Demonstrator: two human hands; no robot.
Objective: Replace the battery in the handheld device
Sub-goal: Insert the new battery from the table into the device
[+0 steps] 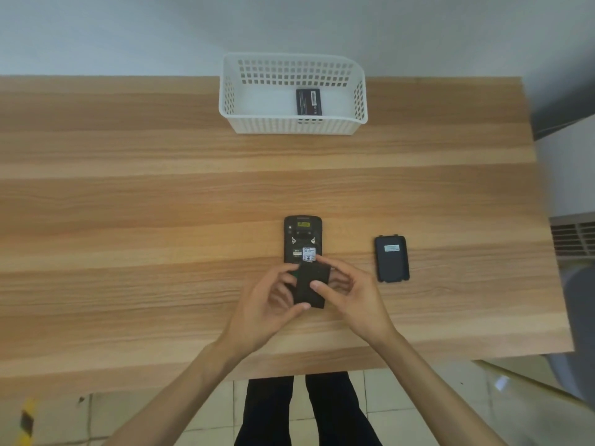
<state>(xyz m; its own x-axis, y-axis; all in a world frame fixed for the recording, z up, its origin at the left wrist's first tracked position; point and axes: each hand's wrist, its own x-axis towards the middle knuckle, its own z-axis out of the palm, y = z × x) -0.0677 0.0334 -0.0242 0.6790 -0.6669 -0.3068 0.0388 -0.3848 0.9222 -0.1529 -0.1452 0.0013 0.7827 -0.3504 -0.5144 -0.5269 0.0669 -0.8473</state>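
Left hand [270, 300] and right hand [351, 294] together grasp a battery [310, 286] just above the near end of the handheld device [302, 239] (compartment open). Judged best: align contacts first, then press flat. Cover [391, 259] lies right of the device on the bench [128, 204].

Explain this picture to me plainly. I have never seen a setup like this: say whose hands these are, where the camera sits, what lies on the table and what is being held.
No machine here: a person works bare-handed, and the single picture comes from a camera on their head, looking down. The left hand and right hand together hold a flat black battery over the handheld device, which lies face down with its compartment open. Its back cover lies apart, to the right. At the far edge of the wooden table stands a white basket with another battery inside.
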